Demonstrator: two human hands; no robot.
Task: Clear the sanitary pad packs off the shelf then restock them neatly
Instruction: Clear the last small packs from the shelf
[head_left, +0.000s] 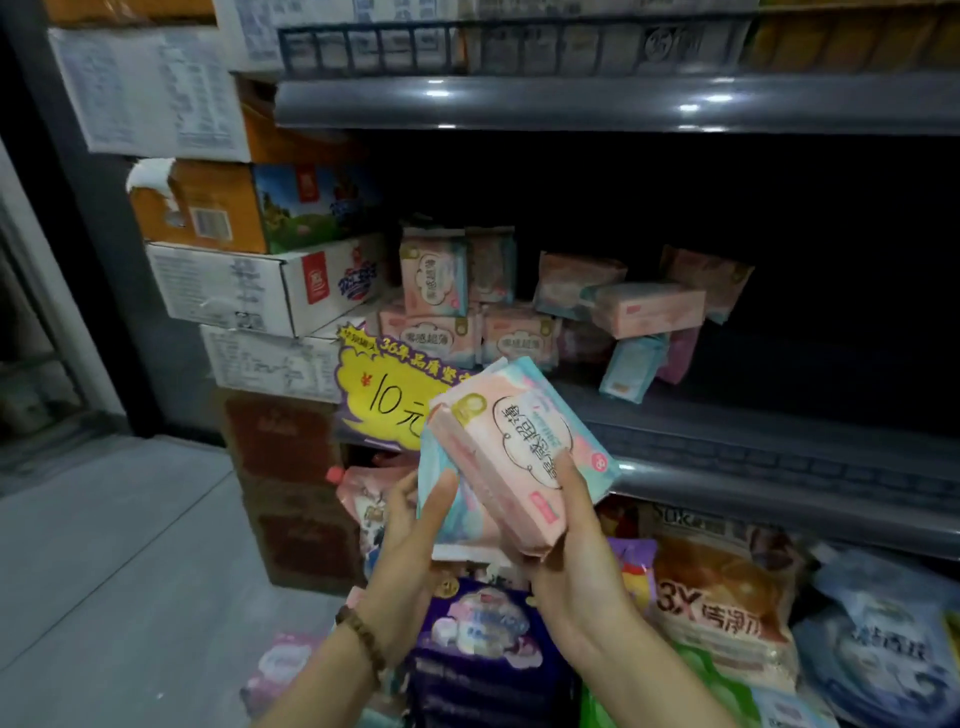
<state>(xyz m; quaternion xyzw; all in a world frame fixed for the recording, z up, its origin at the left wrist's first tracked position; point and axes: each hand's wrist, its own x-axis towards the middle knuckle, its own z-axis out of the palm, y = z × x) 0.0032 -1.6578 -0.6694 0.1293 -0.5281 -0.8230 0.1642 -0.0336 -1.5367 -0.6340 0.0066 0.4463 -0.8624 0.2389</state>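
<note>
In front of the grey shelf (727, 447) I hold a small stack of pink and teal sanitary pad packs (509, 447) with both hands. My right hand (566, 540) grips the top pink pack from its lower right, thumb on its face. My left hand (415, 525) holds the teal pack beneath, thumb on its left side. Several more packs stand on the shelf at the left (457, 301), some stacked upright. Others lie tumbled further right (644, 306).
A yellow price sign (384, 395) hangs at the shelf's left front. Cardboard boxes (249, 291) are stacked at the left of the shelving. Detergent bags (722, 587) and purple packs (483, 634) fill the level below. Grey floor (104, 571) lies at left.
</note>
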